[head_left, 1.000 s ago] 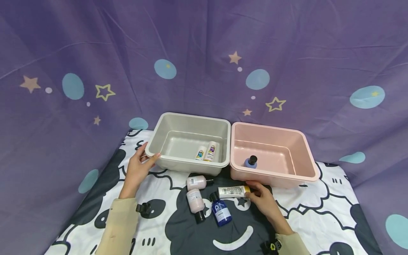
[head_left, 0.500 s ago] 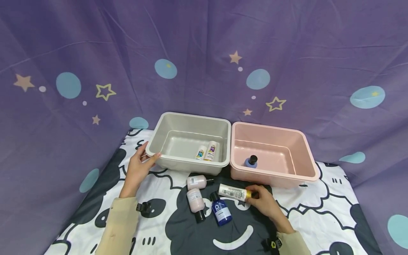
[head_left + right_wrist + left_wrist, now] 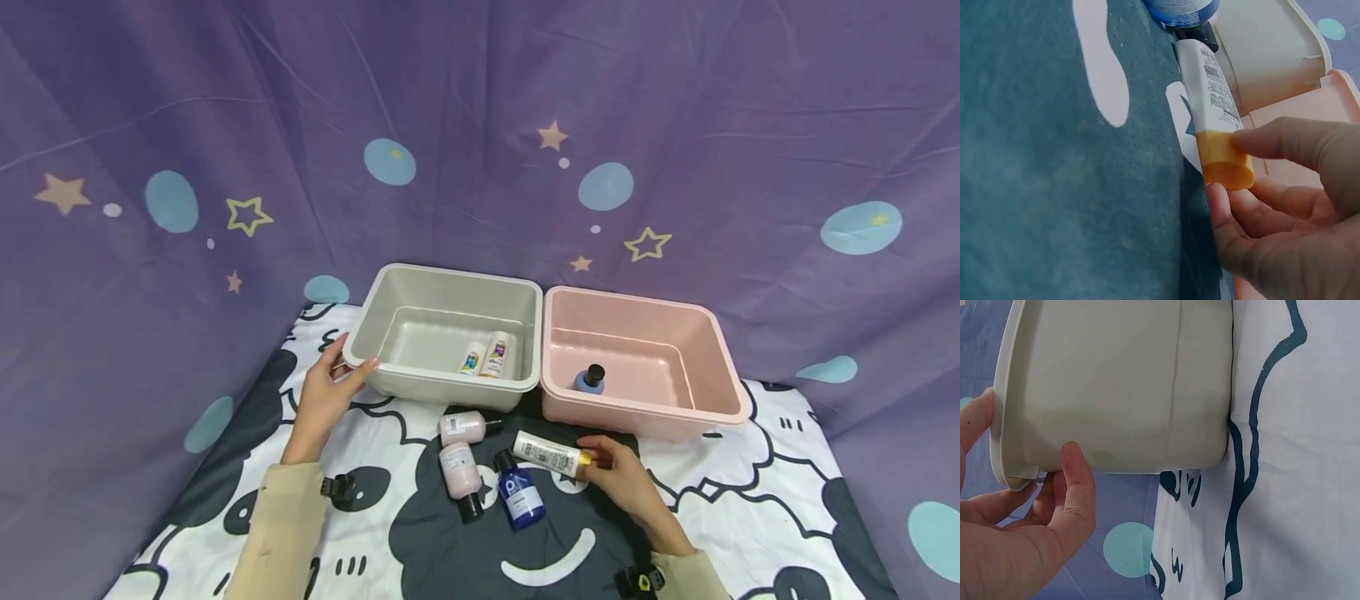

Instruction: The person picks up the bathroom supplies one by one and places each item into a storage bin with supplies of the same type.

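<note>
At the front left corner of the grey bin (image 3: pixel 420 383), my left hand (image 3: pixel 322 400) holds the rim, thumb on top and fingers below; the left wrist view shows the thumb against the rim (image 3: pixel 999 425). My right hand (image 3: pixel 626 475) pinches the yellow cap (image 3: pixel 1225 159) of a white squeeze tube (image 3: pixel 547 453), thumb on one side and fingers on the other. The tube lies slightly tilted, its printed back showing. Just left of it is a blue bottle (image 3: pixel 521 496) with a black cap. Two pale pink bottles, one upper (image 3: pixel 461 428) and one lower (image 3: pixel 460 472), lie further left.
Two small white tubes (image 3: pixel 495 354) lie inside the grey bin. To its right stands a pink bin (image 3: pixel 645 421) holding a periwinkle bottle (image 3: pixel 590 382) with a black cap. A purple curtain (image 3: pixel 480 125) hangs behind the sheep-print cloth (image 3: pixel 420 550).
The white tube's cap end has swung towards me and a little right with my right hand, so it now slants. My left hand has stayed on the grey bin.
</note>
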The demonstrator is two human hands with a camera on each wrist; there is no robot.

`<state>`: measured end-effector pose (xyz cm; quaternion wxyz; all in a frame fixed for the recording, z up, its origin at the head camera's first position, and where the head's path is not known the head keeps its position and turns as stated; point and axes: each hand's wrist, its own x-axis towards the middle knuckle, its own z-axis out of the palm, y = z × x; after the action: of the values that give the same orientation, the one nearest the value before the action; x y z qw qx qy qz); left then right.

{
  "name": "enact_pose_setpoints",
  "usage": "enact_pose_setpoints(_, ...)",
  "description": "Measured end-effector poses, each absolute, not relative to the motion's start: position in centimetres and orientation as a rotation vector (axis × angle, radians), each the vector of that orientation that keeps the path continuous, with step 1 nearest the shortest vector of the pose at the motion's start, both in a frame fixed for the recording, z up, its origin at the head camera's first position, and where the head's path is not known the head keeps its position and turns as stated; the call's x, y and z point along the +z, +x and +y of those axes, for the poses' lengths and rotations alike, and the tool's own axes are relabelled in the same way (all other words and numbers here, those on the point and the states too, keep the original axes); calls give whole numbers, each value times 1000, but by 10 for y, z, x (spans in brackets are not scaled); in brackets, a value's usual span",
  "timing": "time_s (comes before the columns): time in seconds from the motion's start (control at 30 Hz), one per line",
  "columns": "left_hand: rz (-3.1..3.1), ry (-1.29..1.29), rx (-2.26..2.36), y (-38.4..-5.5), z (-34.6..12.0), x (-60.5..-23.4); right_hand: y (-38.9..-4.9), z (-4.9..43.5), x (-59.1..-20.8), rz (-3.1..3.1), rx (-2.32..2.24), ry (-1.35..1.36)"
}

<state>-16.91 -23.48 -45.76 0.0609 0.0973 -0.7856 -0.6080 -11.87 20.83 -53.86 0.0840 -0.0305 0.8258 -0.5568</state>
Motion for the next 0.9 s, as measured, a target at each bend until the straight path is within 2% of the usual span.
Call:
enact_pose_setpoints(0.2, -2376, 289, -1837, -170, -235, -458, -117, 208, -538, 2287, -1842, -55)
enact_pose_setpoints(0.57, -2360, 300, -1856, -169, -234, -458, -111, 205, -537, 1905, -2157, 243)
enact_pose_setpoints(0.9, -2355, 297, -1855, -170, -236, -460, -104, 204, -525, 1807, -2269, 243)
